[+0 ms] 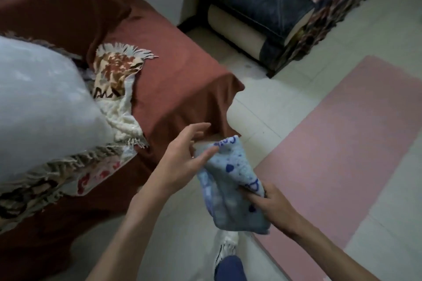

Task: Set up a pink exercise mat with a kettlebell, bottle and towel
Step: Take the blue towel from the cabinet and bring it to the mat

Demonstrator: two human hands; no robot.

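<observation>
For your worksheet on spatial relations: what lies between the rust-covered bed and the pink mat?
In the head view, bare pale floor tiles separate the bed from the pink mat.

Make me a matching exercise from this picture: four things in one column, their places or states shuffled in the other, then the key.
1. towel
2. pink mat
3. left hand
4. brown cover

A. draped over the furniture
B. flat on the tiled floor
C. gripped by the right hand
D. fingers spread, touching the towel's upper edge

Pairs: 1-C, 2-B, 3-D, 4-A
</observation>
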